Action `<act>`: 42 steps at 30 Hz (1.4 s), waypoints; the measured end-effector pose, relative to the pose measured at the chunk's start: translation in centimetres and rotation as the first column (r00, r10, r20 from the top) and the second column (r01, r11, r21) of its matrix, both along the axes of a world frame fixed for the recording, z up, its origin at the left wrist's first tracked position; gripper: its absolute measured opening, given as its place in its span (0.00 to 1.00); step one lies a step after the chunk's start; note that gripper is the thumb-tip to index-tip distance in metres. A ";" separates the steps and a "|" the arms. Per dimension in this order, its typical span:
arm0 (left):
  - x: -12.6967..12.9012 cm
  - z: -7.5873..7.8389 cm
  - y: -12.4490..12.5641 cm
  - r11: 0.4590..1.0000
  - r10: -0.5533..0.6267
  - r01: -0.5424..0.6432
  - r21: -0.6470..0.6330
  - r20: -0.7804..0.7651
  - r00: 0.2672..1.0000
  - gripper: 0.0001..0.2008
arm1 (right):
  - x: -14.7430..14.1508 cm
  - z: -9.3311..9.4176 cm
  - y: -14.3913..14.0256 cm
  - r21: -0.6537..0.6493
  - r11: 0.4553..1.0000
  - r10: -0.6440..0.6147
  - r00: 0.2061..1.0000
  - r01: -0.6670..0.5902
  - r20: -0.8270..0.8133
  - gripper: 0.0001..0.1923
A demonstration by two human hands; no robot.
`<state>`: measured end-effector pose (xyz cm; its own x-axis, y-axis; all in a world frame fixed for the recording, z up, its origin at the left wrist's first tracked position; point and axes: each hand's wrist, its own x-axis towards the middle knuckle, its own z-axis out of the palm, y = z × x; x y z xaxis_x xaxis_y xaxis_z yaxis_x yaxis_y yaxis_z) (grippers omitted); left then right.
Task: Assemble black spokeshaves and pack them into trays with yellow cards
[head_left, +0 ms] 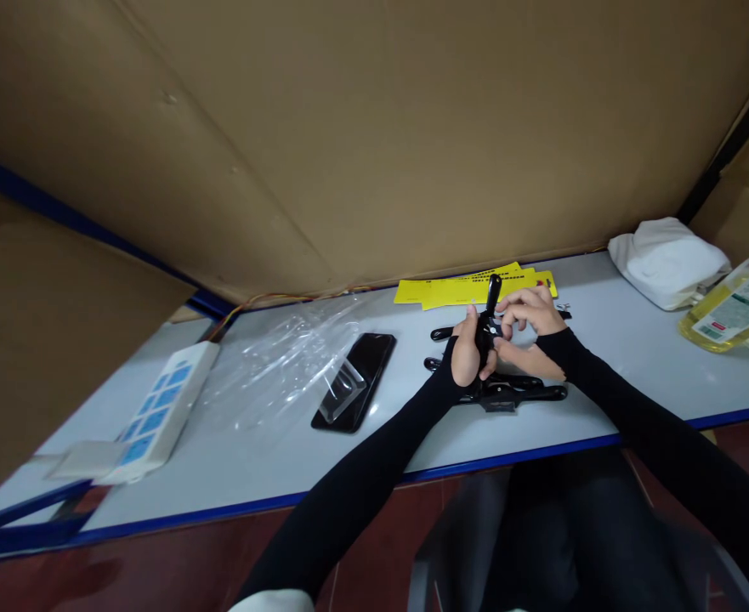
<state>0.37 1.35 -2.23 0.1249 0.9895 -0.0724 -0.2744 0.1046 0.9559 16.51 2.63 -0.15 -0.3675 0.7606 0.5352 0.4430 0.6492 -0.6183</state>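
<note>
My left hand (468,351) is wrapped round the middle of a black spokeshave (494,296), held upright above the table with one handle pointing away from me. My right hand (530,327) is closed at the same tool's middle, thumb and bent fingers at its small metal parts; the exact contact is partly hidden. Below my hands lie more black spokeshaves (543,393), side by side and overlapping. Another black handle (441,334) shows just left of my left hand. Small metal pieces (563,308) lie beyond my right hand.
Yellow printed cards (451,291) lie along the back edge. To the left are a black phone (354,382) with a clear plastic piece on it, clear plastic bags (278,357) and a power strip (167,412). At right stand a white bundle (664,263) and a yellow-liquid bottle (724,310).
</note>
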 end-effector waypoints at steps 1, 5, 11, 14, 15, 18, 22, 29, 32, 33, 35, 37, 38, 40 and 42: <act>0.0 0.0 0.0 1.000 -0.002 0.002 -0.009 -0.006 1.000 0.36 | 0.0 0.0 0.0 -0.001 1.000 -0.007 1.000 0.007 -0.007 0.05; 0.0 0.0 0.0 1.000 0.000 0.000 -0.016 -0.010 1.000 0.37 | 0.0 0.0 0.0 0.001 1.000 -0.014 1.000 0.014 0.020 0.10; 0.0 0.0 -0.2 0.999 0.048 -0.048 0.023 -0.008 0.999 0.37 | 0.1 0.0 -0.1 -0.004 1.000 0.008 1.000 -0.008 -0.010 0.08; 0.1 0.1 -0.2 0.997 0.075 -0.075 0.011 -0.007 0.997 0.37 | 0.1 0.1 -0.2 0.003 1.000 -0.003 0.999 0.003 0.034 0.14; 0.2 0.2 -0.3 0.996 0.084 -0.084 0.004 -0.010 0.996 0.37 | 0.1 0.1 -0.3 0.002 1.000 0.018 0.999 -0.018 0.039 0.12; 0.3 0.3 -0.4 0.995 0.096 -0.096 -0.008 -0.021 0.995 0.36 | 0.1 0.2 -0.3 -0.011 0.998 0.067 0.998 -0.067 0.001 0.10; 0.4 0.4 -0.4 0.995 0.089 -0.089 -0.034 0.013 0.996 0.37 | 0.1 0.3 -0.4 -0.019 1.000 0.023 1.000 -0.023 -0.009 0.16; 0.3 0.4 -0.4 0.997 0.068 -0.068 -0.042 0.007 0.998 0.38 | 0.2 0.3 -0.4 -0.028 0.999 0.031 0.999 -0.031 0.009 0.13; 0.3 0.5 -0.6 0.996 0.083 -0.083 -0.028 0.008 0.997 0.37 | 0.2 0.3 -0.3 -0.010 1.000 0.029 0.999 -0.029 0.025 0.16; 0.4 0.6 -0.6 0.996 0.082 -0.082 -0.022 0.007 0.997 0.37 | 0.1 0.3 -0.3 -0.008 0.999 0.050 0.998 -0.050 0.023 0.12; 0.5 0.7 -0.7 0.998 0.065 -0.065 -0.017 -0.007 0.998 0.37 | 0.2 0.3 -0.3 -0.018 0.997 0.078 0.997 -0.078 -0.001 0.07; 0.5 0.8 -0.8 0.998 0.055 -0.056 -0.028 -0.009 0.998 0.38 | 0.2 0.3 -0.3 -0.031 0.998 0.052 0.999 -0.052 -0.014 0.10; 0.5 0.8 -0.7 0.998 0.058 -0.058 -0.036 -0.001 0.998 0.39 | 0.2 0.3 -0.3 -0.032 0.999 0.029 1.000 -0.030 -0.007 0.15; 0.4 0.7 -0.6 0.997 0.063 -0.062 -0.041 0.014 0.998 0.39 | 0.2 0.3 -0.3 -0.027 1.000 0.009 1.000 -0.008 0.024 0.19; 0.3 0.5 -0.5 0.998 0.056 -0.056 -0.023 0.010 0.998 0.38 | 0.2 0.2 -0.3 -0.034 0.999 0.039 0.999 -0.038 0.037 0.14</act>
<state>0.62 0.82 -1.72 0.0701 0.9931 -0.0943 -0.2904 0.1107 0.9505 16.73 2.37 0.08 -0.4163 0.7625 0.4954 0.4413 0.6458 -0.6231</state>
